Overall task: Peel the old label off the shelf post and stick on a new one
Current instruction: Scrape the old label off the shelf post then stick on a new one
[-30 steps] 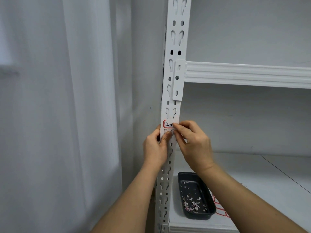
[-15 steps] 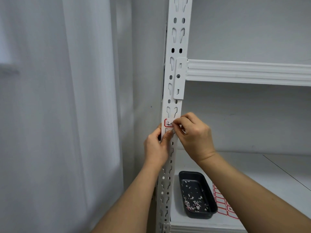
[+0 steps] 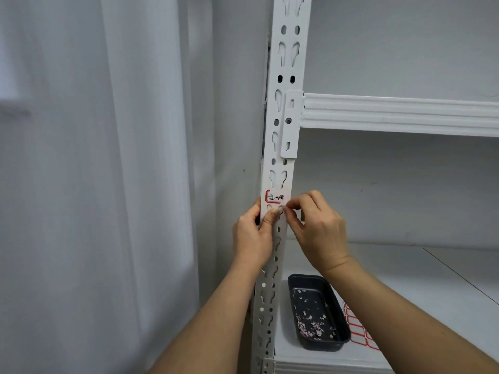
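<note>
Label (image 3: 275, 197): red-bordered, stuck on the shelf post (image 3: 280, 157)
Left hand (image 3: 252, 233): fingers wrapped round the post — thumb just below the label
Right hand (image 3: 320, 229): fingers pinched at the label's lower right corner

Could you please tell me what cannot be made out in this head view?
- Old label: handwriting too small to read; right end hidden by the right hand.
- Sheet of new labels: mostly hidden behind the right forearm and black tray.
- Shelf post: top cut off by the edge.
</note>
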